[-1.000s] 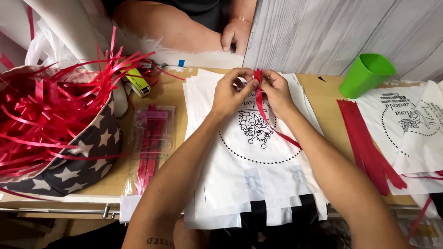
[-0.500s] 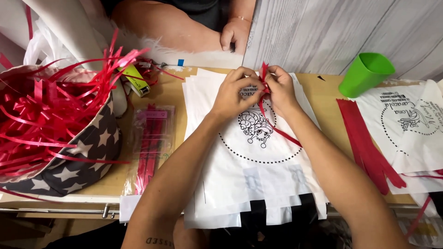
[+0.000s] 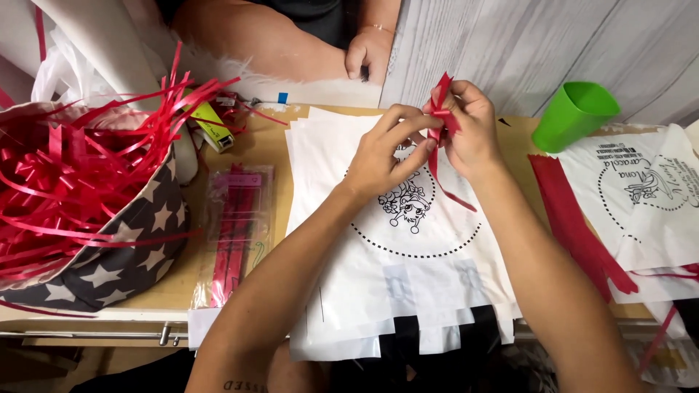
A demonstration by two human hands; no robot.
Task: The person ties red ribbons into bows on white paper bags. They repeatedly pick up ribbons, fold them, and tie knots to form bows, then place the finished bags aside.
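Wooden table [image 3: 266,156]: both hands, left hand [image 3: 380,156] and right hand [image 3: 470,135], pinch a thin red ribbon [image 3: 439,116] above the white printed paper bags [image 3: 408,255]; it could slip loose.

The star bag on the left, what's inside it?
The dark star-patterned bag is stuffed with loose red ribbon strips that spill over its rim. Whatever lies under the strips is covered, so it cannot be seen.

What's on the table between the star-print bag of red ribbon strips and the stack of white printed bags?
In the head view, a clear plastic packet of red strips lies flat on the bare wooden tabletop between them.
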